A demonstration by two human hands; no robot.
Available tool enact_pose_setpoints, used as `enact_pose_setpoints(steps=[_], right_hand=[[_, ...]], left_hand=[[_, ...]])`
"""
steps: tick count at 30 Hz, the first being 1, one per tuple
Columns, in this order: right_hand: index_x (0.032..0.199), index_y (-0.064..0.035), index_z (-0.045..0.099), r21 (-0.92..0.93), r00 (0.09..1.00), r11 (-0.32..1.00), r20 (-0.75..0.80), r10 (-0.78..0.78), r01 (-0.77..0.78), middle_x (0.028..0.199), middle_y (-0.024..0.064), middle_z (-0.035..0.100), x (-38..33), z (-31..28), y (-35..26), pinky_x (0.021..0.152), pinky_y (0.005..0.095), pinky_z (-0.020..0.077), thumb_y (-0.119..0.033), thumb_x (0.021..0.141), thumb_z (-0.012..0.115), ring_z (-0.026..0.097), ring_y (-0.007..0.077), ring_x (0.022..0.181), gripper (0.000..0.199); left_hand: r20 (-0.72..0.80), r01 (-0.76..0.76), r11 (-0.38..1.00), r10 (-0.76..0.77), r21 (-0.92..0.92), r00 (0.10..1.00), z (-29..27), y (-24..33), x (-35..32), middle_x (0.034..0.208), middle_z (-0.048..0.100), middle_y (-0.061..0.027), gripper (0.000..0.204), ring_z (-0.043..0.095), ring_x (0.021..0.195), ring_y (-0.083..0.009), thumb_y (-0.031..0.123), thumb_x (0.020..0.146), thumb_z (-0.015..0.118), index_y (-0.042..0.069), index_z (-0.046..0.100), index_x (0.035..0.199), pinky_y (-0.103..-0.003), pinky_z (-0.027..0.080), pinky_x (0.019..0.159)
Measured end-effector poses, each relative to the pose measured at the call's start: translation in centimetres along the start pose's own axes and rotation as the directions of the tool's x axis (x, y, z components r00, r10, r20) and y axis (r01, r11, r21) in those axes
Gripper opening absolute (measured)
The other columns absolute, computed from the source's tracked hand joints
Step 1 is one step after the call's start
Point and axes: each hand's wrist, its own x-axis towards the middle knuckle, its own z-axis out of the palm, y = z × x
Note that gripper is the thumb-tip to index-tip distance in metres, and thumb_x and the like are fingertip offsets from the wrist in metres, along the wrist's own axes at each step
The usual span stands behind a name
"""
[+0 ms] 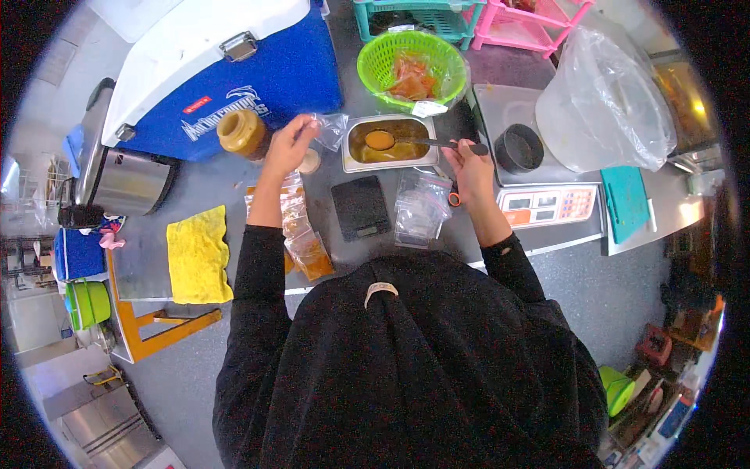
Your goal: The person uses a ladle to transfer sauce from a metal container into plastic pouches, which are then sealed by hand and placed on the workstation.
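My left hand point(291, 143) pinches a small clear plastic bag point(333, 130) by its edge, left of a steel pan point(391, 165). In my right hand point(470, 173) is the dark handle of a ladle point(426, 141). Its bowl is full of orange-brown sauce point(380, 140) and is held level over the pan, which has more sauce in it. Below the pan lie a black digital scale point(359, 208) and a pile of clear zip bags point(422, 207). Flat bags filled with orange sauce point(311, 254) overlap in a row beneath my left forearm.
A tan jar point(242, 134) and a round pale lid point(309, 162) stand near my left hand. Behind are a blue cooler point(297, 74) and a green basket point(375, 70). A black cup point(520, 148) and a plastic-lined white bucket point(574, 117) sit right. A yellow cloth point(198, 256) lies left.
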Motion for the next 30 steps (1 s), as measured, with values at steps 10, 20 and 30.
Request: enact_pose_setpoints(steps=[10,20,30], right_hand=[[0.089,0.0038,0.045,-0.005,1.0,1.0,0.003,-0.022,0.022,0.08,0.0119,0.054,0.3,-0.5,-1.3,0.061,0.0275,0.0511,-0.005,0.082,0.049,0.058,0.0203,0.065,0.012],[0.088,0.004,0.044,-0.047,0.979,0.978,0.05,-0.199,0.201,0.083,0.0145,0.055,-1.1,0.4,-5.7,0.065,0.0293,0.0515,-0.005,0.081,0.049,0.059,0.0212,0.069,0.013],[0.093,0.004,0.042,-0.069,0.937,0.937,0.099,-0.335,0.342,0.083,0.0151,0.055,-2.7,2.9,-10.1,0.063,0.0285,0.051,-0.006,0.082,0.048,0.059,0.0224,0.07,0.016]], left_hand=[[0.12,-0.389,0.884,0.37,0.259,0.921,-1.3,4.0,0.3,0.08,0.059,-0.0119,0.014,0.058,0.076,-0.0227,0.008,0.078,0.051,0.003,0.058,0.089,-0.031,0.045,0.066],[0.239,-0.443,0.864,0.39,0.239,0.889,-0.3,7.3,0.9,0.083,0.054,-0.0078,0.007,0.056,0.077,-0.0202,0.003,0.072,0.056,0.005,0.06,0.077,-0.028,0.045,0.068],[0.403,-0.541,0.786,0.41,0.298,0.818,2.7,8.6,2.0,0.089,0.054,-0.0085,0.013,0.055,0.082,-0.0231,0.003,0.065,0.059,0.007,0.063,0.077,-0.03,0.045,0.07]])
